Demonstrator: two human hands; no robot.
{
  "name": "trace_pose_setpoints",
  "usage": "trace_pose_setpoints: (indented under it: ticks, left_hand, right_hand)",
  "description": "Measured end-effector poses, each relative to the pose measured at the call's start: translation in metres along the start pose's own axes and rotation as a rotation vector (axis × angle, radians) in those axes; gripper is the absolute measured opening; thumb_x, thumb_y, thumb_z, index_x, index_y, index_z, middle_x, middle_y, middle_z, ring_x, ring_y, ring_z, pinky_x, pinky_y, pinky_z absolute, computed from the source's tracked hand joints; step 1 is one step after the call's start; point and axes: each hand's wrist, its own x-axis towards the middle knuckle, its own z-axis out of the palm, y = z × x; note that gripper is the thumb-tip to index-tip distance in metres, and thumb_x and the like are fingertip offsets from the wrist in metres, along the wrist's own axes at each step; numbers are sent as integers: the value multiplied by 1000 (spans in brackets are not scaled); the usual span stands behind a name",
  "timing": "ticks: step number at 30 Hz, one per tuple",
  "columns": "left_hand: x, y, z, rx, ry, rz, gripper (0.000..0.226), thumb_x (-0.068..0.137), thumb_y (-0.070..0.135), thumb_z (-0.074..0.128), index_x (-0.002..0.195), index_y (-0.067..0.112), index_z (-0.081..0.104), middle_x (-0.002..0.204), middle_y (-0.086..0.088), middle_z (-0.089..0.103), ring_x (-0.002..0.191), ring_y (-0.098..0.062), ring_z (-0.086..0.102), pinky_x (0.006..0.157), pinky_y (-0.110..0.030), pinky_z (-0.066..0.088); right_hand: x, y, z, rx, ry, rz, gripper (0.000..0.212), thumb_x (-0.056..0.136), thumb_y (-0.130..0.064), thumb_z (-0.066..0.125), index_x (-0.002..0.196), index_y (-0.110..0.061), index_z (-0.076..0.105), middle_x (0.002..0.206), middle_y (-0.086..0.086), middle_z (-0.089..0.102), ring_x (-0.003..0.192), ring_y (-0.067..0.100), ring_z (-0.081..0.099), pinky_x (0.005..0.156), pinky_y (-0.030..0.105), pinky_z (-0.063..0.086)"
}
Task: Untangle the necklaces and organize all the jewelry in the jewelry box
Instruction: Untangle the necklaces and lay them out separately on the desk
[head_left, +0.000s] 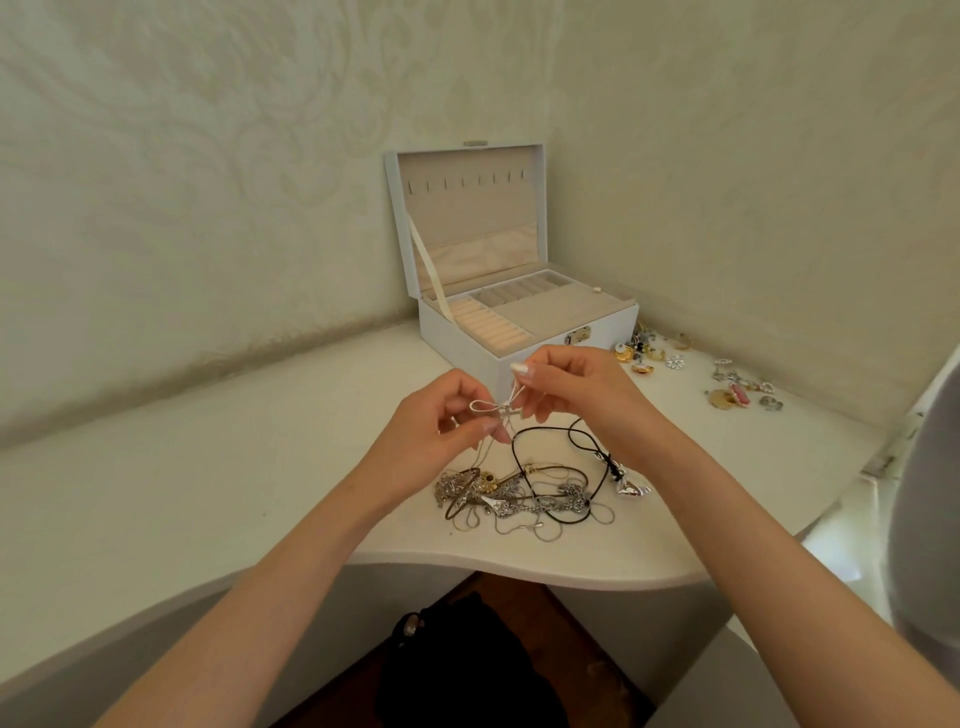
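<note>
A pale, curved-edged counter carries a white jewelry box, its lid raised and its beige-lined compartments showing, at 12 o'clock from the hands. The left hand and right hand are held close together above the counter, each with fingers curled and pinching a thin white cord that loops between them. At 6 o'clock, just below the hands, a tangled heap of silver, gold and black-cord necklaces lies on the counter. Small loose gold and silver pieces lie scattered at 3 o'clock, well apart.
</note>
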Motion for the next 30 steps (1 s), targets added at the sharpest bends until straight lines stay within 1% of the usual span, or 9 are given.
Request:
trace_pose_setpoints:
  ticks: [2, 4, 7, 12, 14, 20, 24, 28, 30]
  left_hand:
    - [1, 0, 0, 37, 24, 6, 9, 88, 13, 62, 88, 20, 56, 81, 6, 72, 79, -23, 60, 72, -39, 44]
    - [0, 1, 0, 78, 51, 17, 16, 85, 15, 66, 89, 28, 57, 85, 14, 69, 75, -9, 55, 68, -25, 40]
    - [0, 6, 0, 61, 99, 45, 22, 82, 18, 70, 92, 32, 56, 86, 19, 65, 75, -6, 53, 65, -15, 38]
    - [4, 10, 0, 83, 219, 92, 10, 81, 18, 70, 79, 23, 61, 75, 19, 63, 65, 1, 48, 61, -14, 35]
    - [4, 11, 0, 107, 235, 101, 11, 81, 16, 70, 77, 21, 61, 72, 20, 61, 65, 1, 48, 60, -12, 35]
    - [2, 8, 1, 310, 166, 159, 37, 80, 12, 71, 90, 38, 47, 85, 15, 60, 74, -2, 51, 67, -6, 34]
    - [3, 7, 0, 459, 191, 225, 36, 81, 15, 68, 92, 42, 46, 80, 17, 57, 76, -4, 54, 71, -16, 35]
    - [2, 11, 0, 320, 257, 233, 26, 85, 16, 61, 87, 40, 51, 75, 13, 63, 76, -5, 59, 68, -7, 35]
    - [3, 12, 0, 208, 283, 188, 21, 87, 11, 63, 87, 31, 56, 77, 11, 64, 75, -2, 58, 67, -9, 37]
  right_hand:
    - [0, 0, 1, 24, 6, 16, 19, 87, -17, 61, 75, -3, 65, 64, -3, 65, 63, 10, 58, 62, 21, 48]
    - [0, 0, 1, 41, 35, 22, 19, 87, -17, 62, 72, -7, 67, 64, -4, 65, 63, 9, 56, 63, 22, 47]
    - [1, 0, 3, 30, 92, 34, 18, 86, -18, 64, 71, -9, 68, 64, -5, 65, 62, 6, 55, 63, 21, 46]
    - [3, 3, 6, 40, 116, 82, 19, 85, -21, 66, 70, -9, 66, 70, 0, 69, 65, 8, 60, 65, 22, 48]
    - [3, 4, 8, 49, 92, 110, 18, 87, -22, 64, 76, -6, 64, 74, 0, 71, 71, 9, 65, 70, 24, 52]
    - [4, 5, 14, 62, 95, 148, 19, 89, -22, 61, 75, -10, 66, 78, 4, 72, 74, 12, 68, 80, 28, 53]
    - [4, 5, 18, 84, 71, 164, 23, 92, -27, 57, 83, -6, 64, 76, 4, 72, 73, 13, 70, 77, 28, 54]
    - [3, 5, 23, 140, -55, 194, 43, 86, -47, 49, 98, -8, 60, 87, 17, 71, 88, 28, 70, 87, 35, 55]
    - [1, 6, 26, 137, -118, 179, 45, 81, -45, 55, 104, -6, 55, 90, 22, 70, 91, 31, 69, 90, 38, 53]
